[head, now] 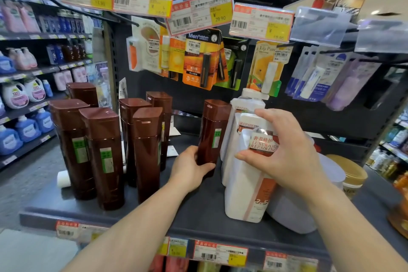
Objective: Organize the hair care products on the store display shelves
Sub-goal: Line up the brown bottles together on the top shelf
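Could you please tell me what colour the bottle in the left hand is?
Dark brown bottle, green label; head view.

Brown flip-cap shampoo bottles: seven upright on shelf, six clustered at 9 o'clock, one at centre. White "Luxurious Repairing" bottles: three visible, at 3 o'clock. Gold-lidded jar: one, far 3 o'clock. Orange-and-yellow price tags overhead at 12 o'clock: four readable. Hands: two.
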The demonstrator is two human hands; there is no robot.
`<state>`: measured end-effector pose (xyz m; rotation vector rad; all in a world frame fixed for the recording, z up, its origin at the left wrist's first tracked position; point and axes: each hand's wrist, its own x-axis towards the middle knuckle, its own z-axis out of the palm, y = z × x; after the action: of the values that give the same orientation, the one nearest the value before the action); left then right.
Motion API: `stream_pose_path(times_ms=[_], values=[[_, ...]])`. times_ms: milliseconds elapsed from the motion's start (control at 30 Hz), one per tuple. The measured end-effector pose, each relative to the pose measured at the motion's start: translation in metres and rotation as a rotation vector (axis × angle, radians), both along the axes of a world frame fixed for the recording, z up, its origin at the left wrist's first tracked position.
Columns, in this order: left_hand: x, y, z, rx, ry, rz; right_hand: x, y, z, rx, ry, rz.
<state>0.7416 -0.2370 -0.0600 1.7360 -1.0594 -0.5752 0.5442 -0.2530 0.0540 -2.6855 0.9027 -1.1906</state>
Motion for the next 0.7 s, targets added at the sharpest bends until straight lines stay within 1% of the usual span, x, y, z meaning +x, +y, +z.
stream_pose_path(times_ms=[233, 400, 700], values=[[-0.0021, -0.004, -0.0023, -0.02, -0.075, 0.03, 0.0013, -0.0009, -0.0019, 0.007, -0.016, 0.005], [-0.0011, -0.0079, -0.0021, 0.003, -0.121, 0.045, 0.0017, -0.0016, -0.0025, 0.003, -0.016, 0.013], [-0.0017, -0.0084, -0.0028, -0.007, -0.127, 0.05, -0.0001, -0.0029, -0.0043, -0.024, -0.017, 0.003]])
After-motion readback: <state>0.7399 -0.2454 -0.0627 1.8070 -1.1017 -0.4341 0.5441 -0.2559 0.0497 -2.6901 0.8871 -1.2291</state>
